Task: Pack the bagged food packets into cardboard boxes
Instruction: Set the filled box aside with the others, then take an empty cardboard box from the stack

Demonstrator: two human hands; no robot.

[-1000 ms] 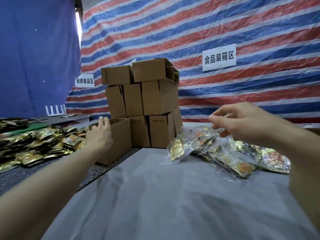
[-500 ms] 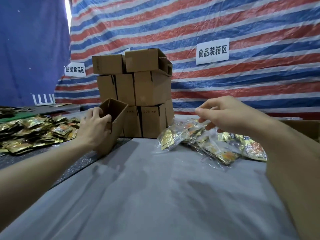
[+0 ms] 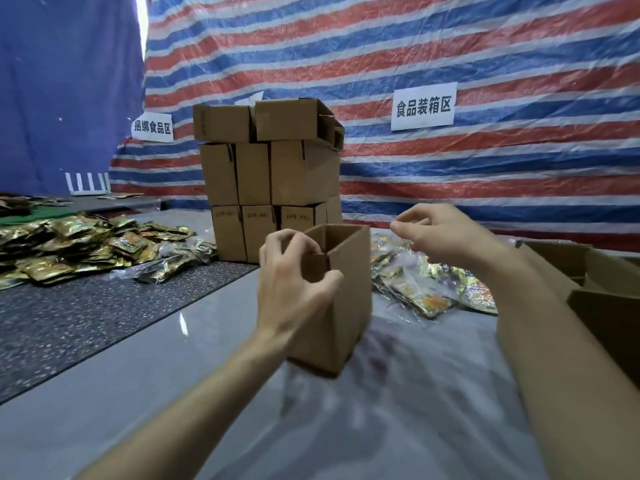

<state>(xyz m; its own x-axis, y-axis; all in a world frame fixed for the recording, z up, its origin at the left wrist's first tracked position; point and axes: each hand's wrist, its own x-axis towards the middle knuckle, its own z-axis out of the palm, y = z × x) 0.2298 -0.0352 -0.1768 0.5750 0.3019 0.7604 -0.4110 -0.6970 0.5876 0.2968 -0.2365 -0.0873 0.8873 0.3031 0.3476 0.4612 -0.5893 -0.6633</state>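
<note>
Cardboard box in left hand, bagged packets beside it

Striped tarp (image 3: 450,46) backs a grey table (image 3: 381,427). Stack of closed cardboard boxes (image 3: 270,174) stands at the far edge. Loose gold packets (image 3: 86,244) heaped far left. Bagged food packets (image 3: 426,282) lie right of centre, just beside the small open box (image 3: 349,292), which is upright at table centre. Left hand (image 3: 294,282) grips its near corner, fingers curled over the rim. Right hand (image 3: 446,237) hovers over the bagged packets, fingers loosely curled, holding nothing.
</note>
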